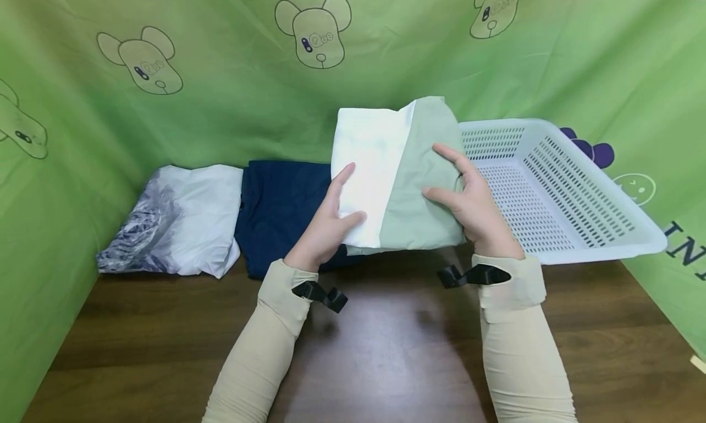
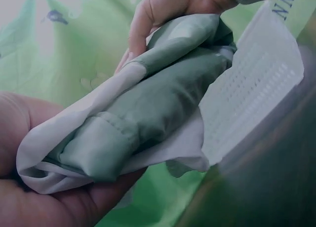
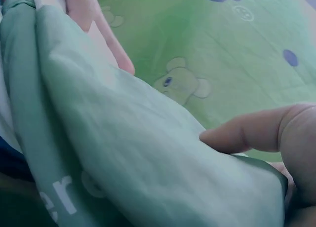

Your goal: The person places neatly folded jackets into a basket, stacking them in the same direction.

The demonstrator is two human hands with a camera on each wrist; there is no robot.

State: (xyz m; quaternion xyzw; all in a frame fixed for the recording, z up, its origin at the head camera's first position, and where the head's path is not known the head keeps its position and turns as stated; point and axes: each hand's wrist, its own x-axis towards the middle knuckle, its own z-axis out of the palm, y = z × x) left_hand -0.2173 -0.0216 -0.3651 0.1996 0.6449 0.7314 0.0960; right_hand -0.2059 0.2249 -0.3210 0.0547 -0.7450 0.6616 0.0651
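Head view put the folded garment (image 1: 397,171) at the centre of the frame, lifted above the brown wood-grain surface (image 1: 380,349). The left hand (image 1: 325,224) gripped its left side and the right hand (image 1: 474,208) its right, each with thumb and forefinger parted across the face — seemingly to keep the layers flat and together. White fabric met pale green along a slanting line. Left of centre lay a matt navy garment (image 1: 287,211) beside a white garment with grey mottling (image 1: 193,217), perhaps set side by side for order. At right stood a white basket (image 1: 529,202) of slotted plastic.

Left wrist view looked into the bundle: a thin white layer looped around plump, creased green folds, the left hand clasping that loop at lower left, the right hand at the top.

Right wrist view showed smooth green cloth with pale lettering (image 3: 66,200) at lower left — one digit pressed it at right, though how firmly the hidden fingers pinched was hard to judge.
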